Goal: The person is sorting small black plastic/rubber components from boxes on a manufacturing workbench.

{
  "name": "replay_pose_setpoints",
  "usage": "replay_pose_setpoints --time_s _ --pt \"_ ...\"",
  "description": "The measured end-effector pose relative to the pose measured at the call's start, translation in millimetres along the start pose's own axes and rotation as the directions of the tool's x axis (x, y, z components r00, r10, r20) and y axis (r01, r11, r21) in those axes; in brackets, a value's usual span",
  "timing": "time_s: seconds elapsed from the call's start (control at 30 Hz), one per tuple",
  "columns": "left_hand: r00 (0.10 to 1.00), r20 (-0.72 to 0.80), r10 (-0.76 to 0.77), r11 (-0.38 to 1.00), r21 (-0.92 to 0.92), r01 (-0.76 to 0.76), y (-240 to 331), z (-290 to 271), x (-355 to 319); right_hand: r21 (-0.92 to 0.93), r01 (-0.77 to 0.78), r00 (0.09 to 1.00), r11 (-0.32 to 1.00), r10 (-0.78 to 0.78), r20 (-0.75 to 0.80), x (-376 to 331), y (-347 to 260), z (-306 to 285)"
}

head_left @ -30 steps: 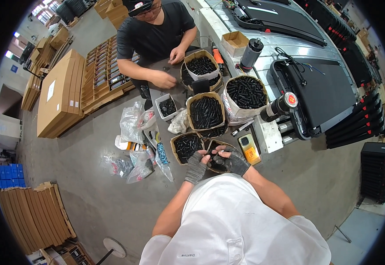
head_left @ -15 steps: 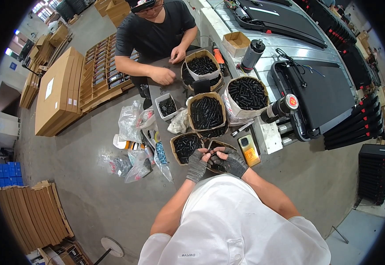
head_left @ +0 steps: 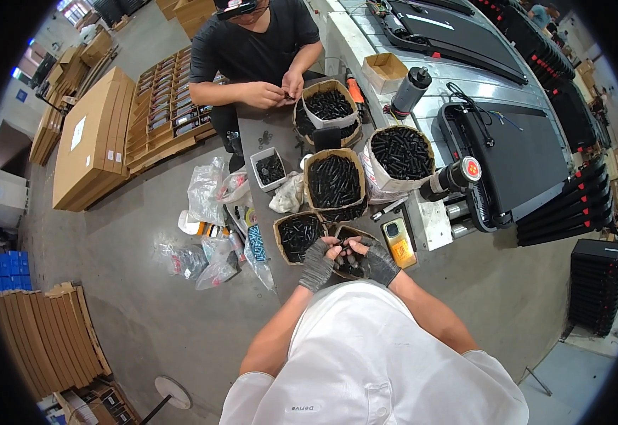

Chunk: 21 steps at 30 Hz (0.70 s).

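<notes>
My left hand (head_left: pixel 318 263), in a grey fingerless glove, is closed in a pinch on a small dark part (head_left: pixel 343 246). My right hand (head_left: pixel 375 258), gloved the same way, has its fingertips closed on that part too; it is too small to name. Both hands are over a cardboard box (head_left: pixel 353 231) at the table's near end, its contents partly hidden by my fingers. Beside my left hand stands another open carton of black bolt-like pieces (head_left: pixel 300 237). Farther off, a larger carton (head_left: pixel 333 178) holds more of these pieces.
A phone (head_left: pixel 399 243) lies right of my hands. Beyond stand a white-lined carton (head_left: pixel 399 153) and a white tub (head_left: pixel 268 170). Plastic bags (head_left: pixel 217 265) lie at the left. Across the table, a co-worker's hands (head_left: pixel 280 93) meet over a small item. A metal-topped bench (head_left: pixel 422 120) runs along the right.
My fingertips have come closer together around the small part, and a thin light piece above them no longer shows. The co-worker's two hands have come together.
</notes>
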<state>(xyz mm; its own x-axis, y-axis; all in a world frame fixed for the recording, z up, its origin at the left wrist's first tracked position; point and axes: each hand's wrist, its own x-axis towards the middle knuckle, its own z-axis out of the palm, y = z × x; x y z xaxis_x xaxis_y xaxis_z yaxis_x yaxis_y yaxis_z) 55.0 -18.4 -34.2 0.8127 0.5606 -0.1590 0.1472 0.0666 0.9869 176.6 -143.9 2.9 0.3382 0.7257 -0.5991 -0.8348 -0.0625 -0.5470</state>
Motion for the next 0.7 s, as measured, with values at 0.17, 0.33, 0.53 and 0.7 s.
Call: replay_pose_setpoints --time_s 0.17,0.33,0.53,0.7 --pt "0.985 0.047 -0.168 0.956 -0.236 0.175 13 2 1 -0.406 0.173 0.964 0.898 -0.238 -0.115 -1 -1 4" --pt "0.987 -0.012 -0.160 0.941 -0.303 0.149 11 5 2 -0.591 0.226 0.941 0.774 -0.330 -0.073 1 1 6" --pt "0.996 -0.050 -0.075 0.996 -0.048 0.073 5 1 2 -0.747 0.405 0.871 0.528 -0.471 0.140 -4 -1 10" --pt "0.985 -0.047 -0.166 0.979 -0.129 0.159 5 1 3 -0.640 0.248 0.945 0.727 -0.326 -0.004 -5 -5 10"
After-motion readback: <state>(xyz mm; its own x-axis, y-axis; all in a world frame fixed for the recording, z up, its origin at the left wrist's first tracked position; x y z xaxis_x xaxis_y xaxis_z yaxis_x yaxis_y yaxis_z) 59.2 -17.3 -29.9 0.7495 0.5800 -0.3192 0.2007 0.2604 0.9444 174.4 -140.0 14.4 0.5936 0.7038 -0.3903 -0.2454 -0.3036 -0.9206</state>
